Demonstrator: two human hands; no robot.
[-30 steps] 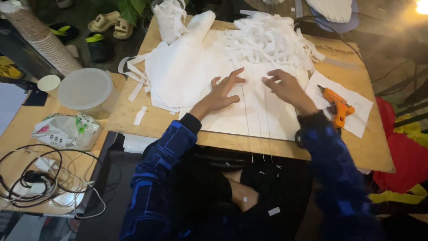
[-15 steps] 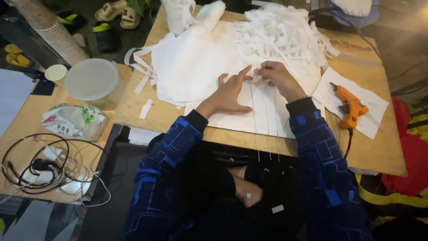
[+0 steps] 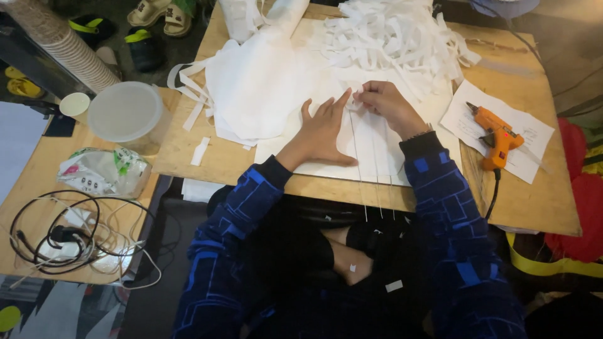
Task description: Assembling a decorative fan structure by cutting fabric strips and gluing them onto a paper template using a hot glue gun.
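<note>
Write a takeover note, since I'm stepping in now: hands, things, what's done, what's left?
Left hand: flat, fingers spread, pressing the white paper sheet.
Right hand: pinching the top end of a thin white paper strip.
Done: several strips cut, running off the wooden table's edge; pile of loose white strips behind.
Left: uncut sheet under the left hand.
Orange glue gun lies untouched.
</note>
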